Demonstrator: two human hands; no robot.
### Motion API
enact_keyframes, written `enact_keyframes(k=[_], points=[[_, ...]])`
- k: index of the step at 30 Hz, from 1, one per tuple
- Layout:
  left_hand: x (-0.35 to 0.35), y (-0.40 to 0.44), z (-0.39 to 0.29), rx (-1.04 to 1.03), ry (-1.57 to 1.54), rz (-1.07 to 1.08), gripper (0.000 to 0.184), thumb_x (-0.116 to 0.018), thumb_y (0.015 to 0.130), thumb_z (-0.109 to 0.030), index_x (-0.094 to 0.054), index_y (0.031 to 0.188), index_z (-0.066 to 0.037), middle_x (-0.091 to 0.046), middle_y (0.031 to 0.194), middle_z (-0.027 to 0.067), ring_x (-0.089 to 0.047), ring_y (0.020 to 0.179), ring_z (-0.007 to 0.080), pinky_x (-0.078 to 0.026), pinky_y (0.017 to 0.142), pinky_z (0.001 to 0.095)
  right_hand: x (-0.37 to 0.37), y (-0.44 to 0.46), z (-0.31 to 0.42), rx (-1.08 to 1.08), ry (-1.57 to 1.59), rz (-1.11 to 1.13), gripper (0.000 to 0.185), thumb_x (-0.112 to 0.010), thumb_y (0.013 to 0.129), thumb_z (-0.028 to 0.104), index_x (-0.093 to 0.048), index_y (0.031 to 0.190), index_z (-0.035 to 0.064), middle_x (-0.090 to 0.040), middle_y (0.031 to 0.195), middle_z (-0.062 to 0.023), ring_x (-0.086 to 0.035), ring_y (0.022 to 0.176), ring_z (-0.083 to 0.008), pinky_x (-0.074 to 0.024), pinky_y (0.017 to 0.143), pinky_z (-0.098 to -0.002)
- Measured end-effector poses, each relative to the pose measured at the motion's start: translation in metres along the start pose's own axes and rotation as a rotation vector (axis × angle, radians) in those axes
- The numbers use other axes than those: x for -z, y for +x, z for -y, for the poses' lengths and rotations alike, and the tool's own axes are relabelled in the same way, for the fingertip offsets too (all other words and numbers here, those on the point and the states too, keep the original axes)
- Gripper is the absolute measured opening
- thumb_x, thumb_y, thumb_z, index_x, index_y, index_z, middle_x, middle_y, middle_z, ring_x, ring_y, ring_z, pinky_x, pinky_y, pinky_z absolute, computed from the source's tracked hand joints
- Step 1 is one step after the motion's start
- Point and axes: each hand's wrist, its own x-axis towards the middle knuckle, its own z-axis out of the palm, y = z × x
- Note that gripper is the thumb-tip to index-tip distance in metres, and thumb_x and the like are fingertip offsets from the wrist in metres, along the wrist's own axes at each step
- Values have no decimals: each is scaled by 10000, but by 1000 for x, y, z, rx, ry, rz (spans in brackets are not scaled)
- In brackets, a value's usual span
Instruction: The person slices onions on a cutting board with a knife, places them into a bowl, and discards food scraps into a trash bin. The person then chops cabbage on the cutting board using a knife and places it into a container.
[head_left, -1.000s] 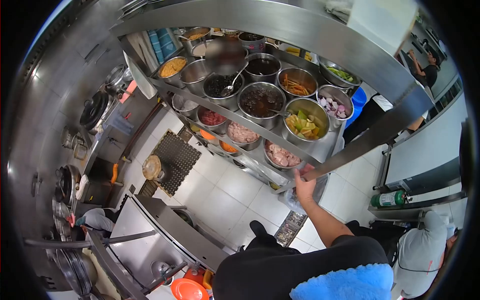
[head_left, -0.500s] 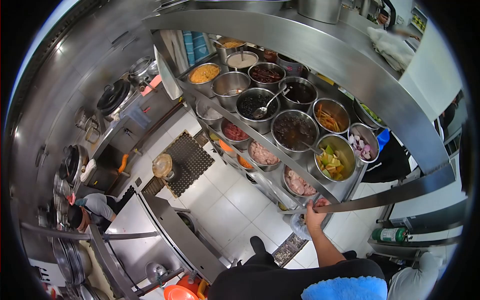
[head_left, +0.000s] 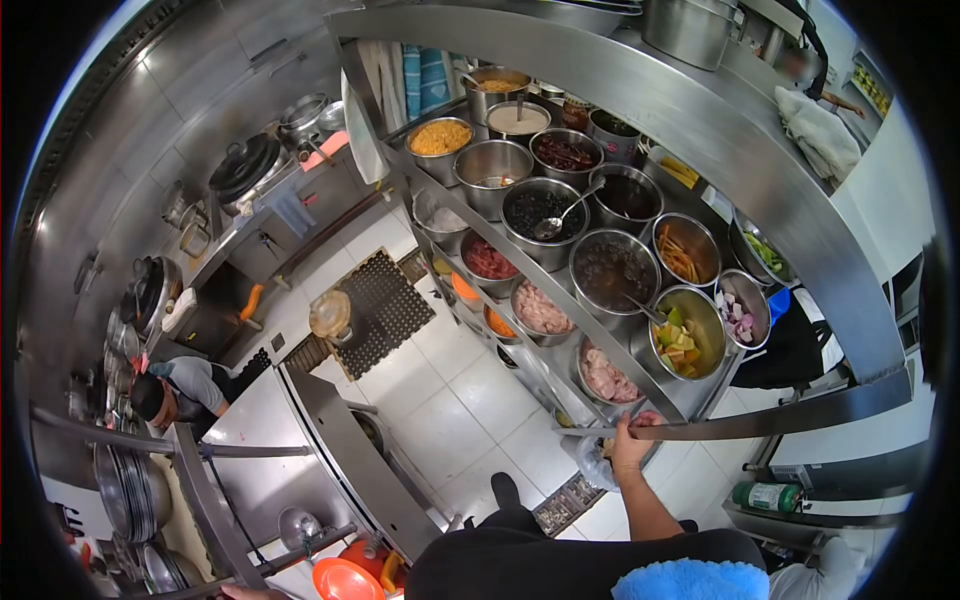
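Note:
My right hand (head_left: pixel 629 447) is wrapped around the lower corner of the metal shelf frame (head_left: pixel 780 418), just below a bowl of pale raw meat (head_left: pixel 607 377). Only a sliver of my left hand (head_left: pixel 250 593) shows at the bottom left edge, beside a metal rail; its fingers are cut off. On the shelf nearest my right hand stand bowls of cut green and yellow pieces (head_left: pixel 680 345), dark liquid (head_left: pixel 612 270) and chopped purple onion (head_left: pixel 738 318). A spoon (head_left: pixel 550 226) rests in a bowl of black food.
A person (head_left: pixel 175 392) bends at the left near the stove counter. Another person stands at the top right. A round stool (head_left: pixel 331 314) is by a black mat (head_left: pixel 385 312). An orange basin (head_left: pixel 348 578) sits at the bottom; a green cylinder (head_left: pixel 767 496) lies right.
The view has shifted, so the shelf sits farther right and lower. My right hand stays on the frame corner. My left hand's edge has come into view, and the person at the left shows more.

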Motion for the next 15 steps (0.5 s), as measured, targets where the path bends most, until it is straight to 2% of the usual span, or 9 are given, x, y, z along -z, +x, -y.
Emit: enact_keyframes(k=[3, 6, 9, 15], points=[[1, -2, 6, -25, 63, -5, 648, -692, 999, -461, -425, 1275, 61, -542, 1024, 141, -532, 865, 270, -460, 708, 416, -2, 0, 5, -3, 0, -1, 414, -819, 863, 89, -498, 1114, 13, -505, 1000, -38, -496, 839, -113, -465, 723, -263], [4, -5, -4, 55, -53, 55, 649, -705, 998, -429, -416, 1312, 60, -544, 1054, 143, -534, 887, 262, -472, 736, 410, -2, 1, 8, 5, 14, 5, 411, -816, 864, 88, -494, 1112, 23, -500, 1001, -34, -488, 839, -112, -459, 728, -263], [-4, -1, 3, -44, -74, -44, 670, -725, 992, -397, -400, 1360, 58, -550, 1074, 140, -540, 897, 256, -483, 751, 408, -1, 2, 2, -1, 19, 16, 420, -815, 864, 82, -485, 1120, 34, -496, 1022, -37, -481, 864, -115, -458, 759, -265], [-7, -16, 39, 2, -36, -63, 645, -725, 994, -377, -410, 1346, 62, -554, 1072, 144, -545, 903, 260, -487, 766, 407, -2, 1, 11, 8, 32, 18, 422, -800, 868, 63, -472, 1134, 46, -484, 1052, -43, -472, 905, -126, -457, 795, -280]])
